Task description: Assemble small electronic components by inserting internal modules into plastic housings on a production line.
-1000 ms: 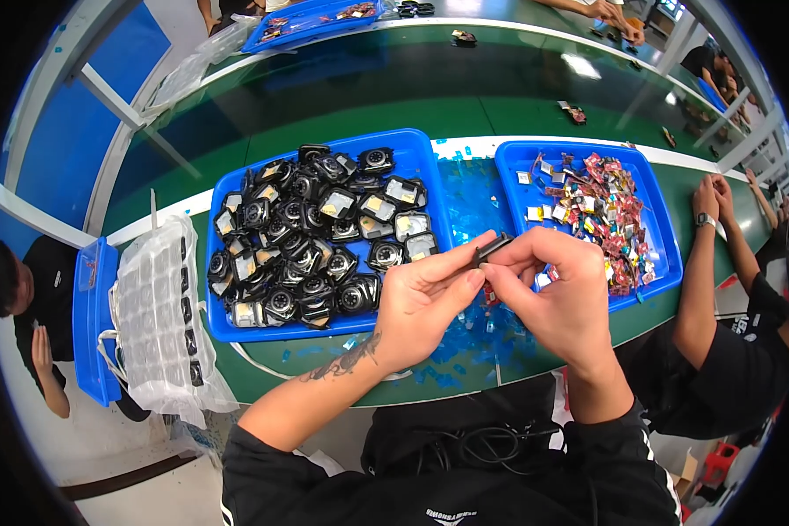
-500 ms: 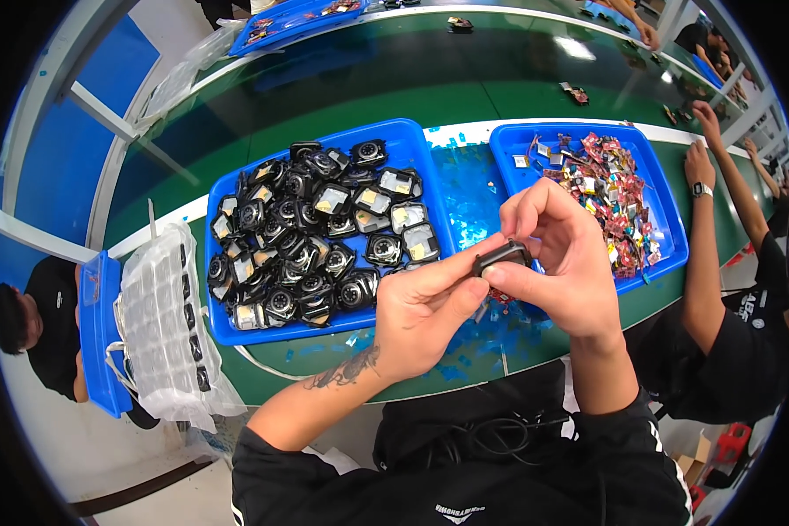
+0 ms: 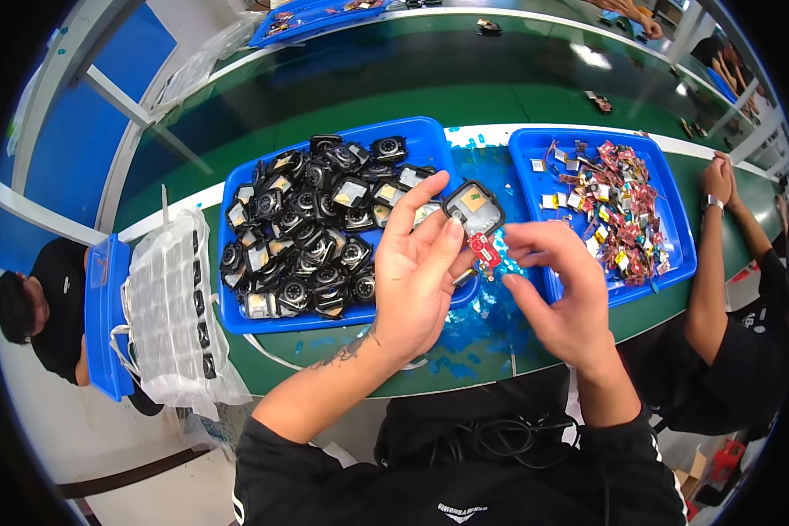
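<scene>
My left hand [image 3: 416, 285] pinches a black smartwatch case [image 3: 478, 209] between thumb and fingers, over the gap between two blue trays. The case is turned to show a silver-grey inner face with a yellowish patch. At its lower edge hangs a small red flex circuit piece [image 3: 484, 249]; whether it is still joined to the case I cannot tell. Just to the right, my right hand [image 3: 572, 302] is open, thumb and fingers apart near the red piece, gripping nothing visible.
A blue tray [image 3: 237, 326] heaped with black watch cases lies left. Another blue tray [image 3: 688, 250] holds red circuit pieces. Blue film scraps [image 3: 478, 346] litter the green table. Clear plastic trays [image 3: 162, 307] stand far left. A co-worker's clasped hands [image 3: 717, 180] are at right.
The watch case has tipped up to show its inner face, and the red piece has come into view below it. My right hand has let go and opened.
</scene>
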{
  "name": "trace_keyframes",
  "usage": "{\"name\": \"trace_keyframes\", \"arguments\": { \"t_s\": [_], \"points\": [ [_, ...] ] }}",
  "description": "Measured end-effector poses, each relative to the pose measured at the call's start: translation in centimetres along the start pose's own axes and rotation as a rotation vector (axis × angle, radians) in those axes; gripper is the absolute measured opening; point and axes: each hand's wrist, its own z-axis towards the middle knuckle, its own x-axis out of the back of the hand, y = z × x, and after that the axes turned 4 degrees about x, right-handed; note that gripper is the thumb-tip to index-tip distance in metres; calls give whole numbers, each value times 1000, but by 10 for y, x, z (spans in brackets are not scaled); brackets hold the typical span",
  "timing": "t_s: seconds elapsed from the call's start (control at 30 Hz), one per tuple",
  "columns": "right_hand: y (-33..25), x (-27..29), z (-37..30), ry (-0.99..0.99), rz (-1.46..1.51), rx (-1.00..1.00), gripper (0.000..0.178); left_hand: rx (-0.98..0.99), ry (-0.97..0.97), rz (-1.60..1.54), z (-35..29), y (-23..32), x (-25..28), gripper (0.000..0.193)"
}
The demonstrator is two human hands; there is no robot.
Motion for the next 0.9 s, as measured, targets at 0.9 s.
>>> {"name": "trace_keyframes", "arguments": {
  "t_s": [0.9],
  "points": [
    [7,16,3,-6,668,-454,9,-119,-242,790,-4,8,11,16]
  ]
}}
